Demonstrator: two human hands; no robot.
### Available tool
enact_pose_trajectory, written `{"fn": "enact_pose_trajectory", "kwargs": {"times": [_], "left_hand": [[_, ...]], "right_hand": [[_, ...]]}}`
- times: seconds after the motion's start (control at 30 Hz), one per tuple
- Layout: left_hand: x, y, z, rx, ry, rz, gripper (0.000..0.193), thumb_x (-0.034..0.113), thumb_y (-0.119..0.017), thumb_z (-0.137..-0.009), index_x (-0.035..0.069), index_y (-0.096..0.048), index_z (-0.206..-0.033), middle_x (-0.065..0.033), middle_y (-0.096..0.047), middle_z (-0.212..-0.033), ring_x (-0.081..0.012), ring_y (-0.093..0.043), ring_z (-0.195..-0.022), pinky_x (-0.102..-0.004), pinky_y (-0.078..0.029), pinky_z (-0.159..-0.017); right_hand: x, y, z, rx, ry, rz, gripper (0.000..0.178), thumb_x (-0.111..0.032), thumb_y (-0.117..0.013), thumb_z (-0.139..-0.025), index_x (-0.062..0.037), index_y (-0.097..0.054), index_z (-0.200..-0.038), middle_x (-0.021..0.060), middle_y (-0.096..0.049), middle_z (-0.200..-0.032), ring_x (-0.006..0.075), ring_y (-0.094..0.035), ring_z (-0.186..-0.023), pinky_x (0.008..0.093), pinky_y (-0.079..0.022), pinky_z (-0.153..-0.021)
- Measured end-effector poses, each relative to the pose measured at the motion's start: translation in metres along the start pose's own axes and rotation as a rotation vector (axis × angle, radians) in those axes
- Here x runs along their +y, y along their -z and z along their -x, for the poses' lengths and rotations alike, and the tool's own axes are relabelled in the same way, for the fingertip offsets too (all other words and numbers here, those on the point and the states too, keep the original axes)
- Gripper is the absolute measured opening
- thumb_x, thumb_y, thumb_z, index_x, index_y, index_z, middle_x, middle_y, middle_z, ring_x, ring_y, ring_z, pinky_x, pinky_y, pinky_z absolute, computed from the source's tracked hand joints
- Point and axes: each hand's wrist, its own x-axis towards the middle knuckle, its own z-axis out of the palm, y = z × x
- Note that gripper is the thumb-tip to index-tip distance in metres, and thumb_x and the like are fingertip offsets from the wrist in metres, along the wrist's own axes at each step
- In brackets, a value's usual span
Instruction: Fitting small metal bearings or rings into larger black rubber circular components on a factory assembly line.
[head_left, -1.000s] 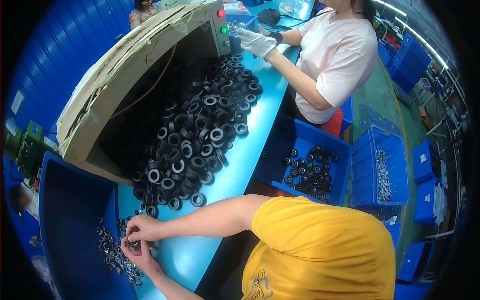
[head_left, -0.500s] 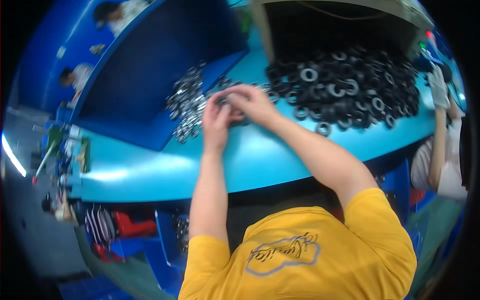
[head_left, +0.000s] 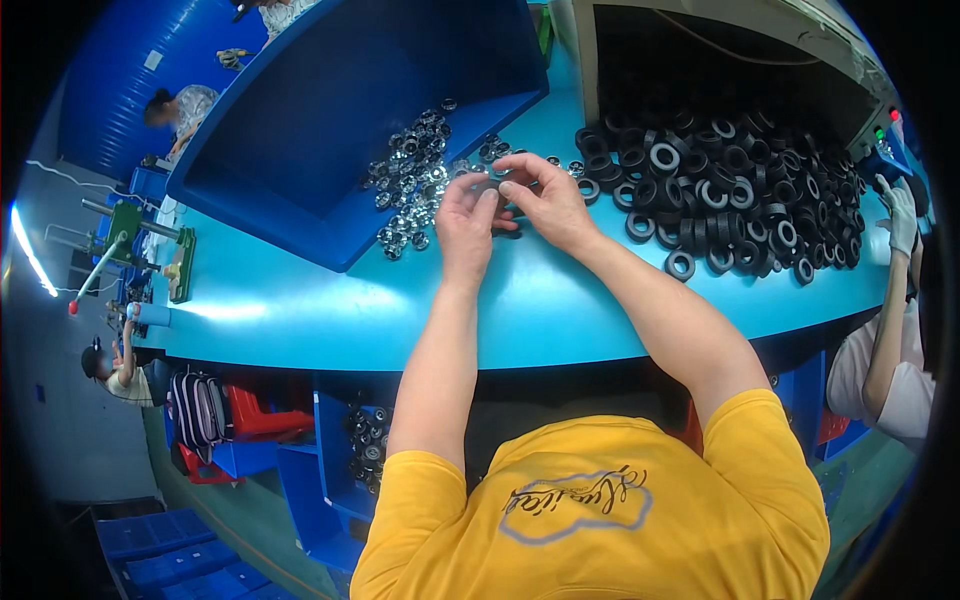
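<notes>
My left hand (head_left: 465, 228) and my right hand (head_left: 550, 207) meet above the turquoise table, fingers pinched around a small dark part (head_left: 499, 187). Most of that part is covered by the fingers and its kind cannot be made out. Beside my left hand lies a heap of small shiny silver wheel-like parts (head_left: 410, 170), spilling out of a tipped blue bin (head_left: 270, 140). A large pile of black rubber rings (head_left: 730, 195), some with a grey face, spreads to the right of my right hand.
A pale-framed box (head_left: 589, 60) opens behind the ring pile. A green hand press (head_left: 182, 265) stands at the table's left end. At right, a co-worker's gloved hand (head_left: 900, 215) is near the table. Below the table, a blue crate (head_left: 335, 450) holds dark round parts.
The view has shifted, so the table and piles appear farther right and somewhat higher. My hands stay together at the dark part, with the fingers slightly rearranged.
</notes>
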Motion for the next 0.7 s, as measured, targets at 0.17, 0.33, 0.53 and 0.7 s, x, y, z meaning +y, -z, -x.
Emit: {"fn": "enact_pose_trajectory", "kwargs": {"times": [0.17,0.33,0.53,0.7], "left_hand": [[0.004,-0.003,0.000,-0.052,-0.030,0.008,0.039,0.000,-0.066,-0.095,0.001,-0.055,-0.133,-0.0111,-0.070,-0.108,-0.0166,-0.070,-0.089,-0.0294,-0.062,-0.069],[0.005,-0.005,0.003,-0.100,-0.070,-0.056,0.057,-0.004,-0.074,-0.089,0.001,-0.053,-0.141,-0.0090,-0.068,-0.115,-0.0156,-0.068,-0.101,-0.0277,-0.060,-0.073],[0.005,-0.005,0.003,-0.074,-0.061,-0.111,0.057,-0.004,-0.075,-0.088,0.001,-0.054,-0.141,-0.0083,-0.069,-0.114,-0.0135,-0.068,-0.099,-0.0250,-0.058,-0.071],[0.003,-0.008,0.003,-0.046,-0.088,-0.171,0.054,-0.005,-0.075,-0.087,0.002,-0.056,-0.137,-0.0073,-0.070,-0.111,-0.0122,-0.069,-0.095,-0.0238,-0.057,-0.070]], "right_hand": [[0.009,0.004,-0.005,0.036,0.020,-0.029,0.029,-0.009,-0.065,-0.098,-0.0063,-0.066,-0.126,0.0052,-0.072,-0.100,0.0121,-0.068,-0.090,0.0290,-0.056,-0.081],[0.014,0.007,-0.011,0.029,-0.046,-0.218,0.028,-0.009,-0.062,-0.100,-0.0006,-0.065,-0.127,0.0059,-0.071,-0.100,0.0118,-0.067,-0.091,0.0284,-0.056,-0.080],[0.011,0.006,-0.009,0.042,-0.008,-0.228,0.028,-0.010,-0.063,-0.100,-0.0008,-0.065,-0.126,0.0061,-0.070,-0.100,0.0120,-0.066,-0.090,0.0286,-0.057,-0.080],[0.011,0.007,-0.009,0.042,-0.001,-0.203,0.028,-0.010,-0.064,-0.100,0.0000,-0.065,-0.126,0.0078,-0.071,-0.104,0.0129,-0.067,-0.094,0.0289,-0.057,-0.079]]}}
